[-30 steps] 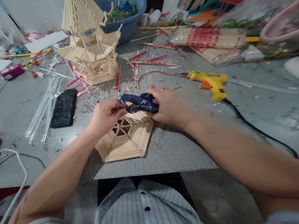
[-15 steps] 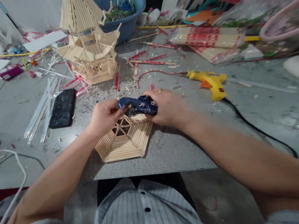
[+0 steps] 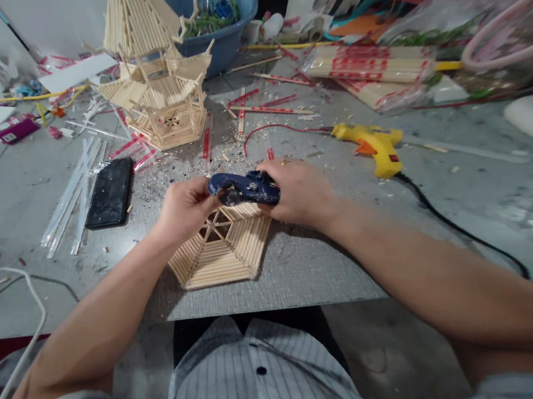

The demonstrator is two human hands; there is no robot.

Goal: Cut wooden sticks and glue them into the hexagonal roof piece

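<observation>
A flat hexagonal panel of wooden sticks lies on the grey table near its front edge. Over the panel's far side, my right hand is wrapped round a dark blue glue gun whose nozzle points left. My left hand is closed in a pinch at the gun's nozzle end, just above the panel. What its fingertips hold is too small to make out.
A stick pagoda model stands behind, with a blue basin past it. A black phone and clear glue sticks lie left. A yellow glue gun with a black cord lies right. Packs of sticks sit far right.
Both hands and the blue glue gun stay over the panel's far edge with barely any shift. The view has drifted slightly.
</observation>
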